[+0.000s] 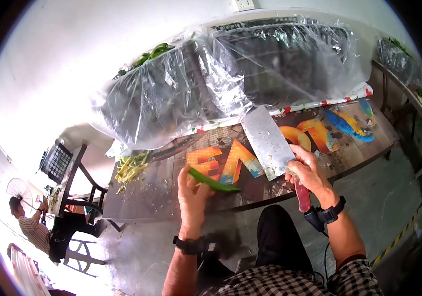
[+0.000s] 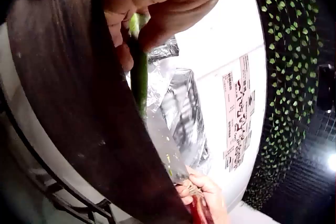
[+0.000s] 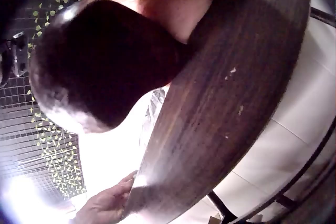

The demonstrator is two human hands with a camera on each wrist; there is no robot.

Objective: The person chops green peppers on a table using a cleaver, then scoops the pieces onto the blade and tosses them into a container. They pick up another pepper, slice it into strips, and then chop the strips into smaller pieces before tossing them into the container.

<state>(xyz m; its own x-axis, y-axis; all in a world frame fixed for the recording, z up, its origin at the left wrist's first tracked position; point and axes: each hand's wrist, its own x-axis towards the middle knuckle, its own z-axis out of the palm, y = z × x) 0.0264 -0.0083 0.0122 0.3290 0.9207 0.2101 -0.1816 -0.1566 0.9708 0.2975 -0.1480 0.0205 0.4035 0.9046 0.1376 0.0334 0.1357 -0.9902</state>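
Pinching a long green pepper (image 1: 216, 182), the left hand (image 1: 191, 203) has its grip closed on it, thumb on one side and fingers on the other. The pepper is by the near edge of the surface (image 1: 156, 197), left of the cleaver (image 1: 270, 148), and its free end points right. I cannot tell if it touches the surface. The right hand (image 1: 312, 172) has its grip wrapped on the cleaver, where the red handle (image 1: 303, 197) meets the big blade (image 1: 263, 130). The wide side of the blade faces up, with little bits on it. To do this well, I think the pepper should lie flat and not roll. The left hand should tuck its tips back, well away from the sharp edge. The blade should go slow and straight. The yellow-green scraps (image 1: 131, 167) on the left of the surface are best left out of the way.
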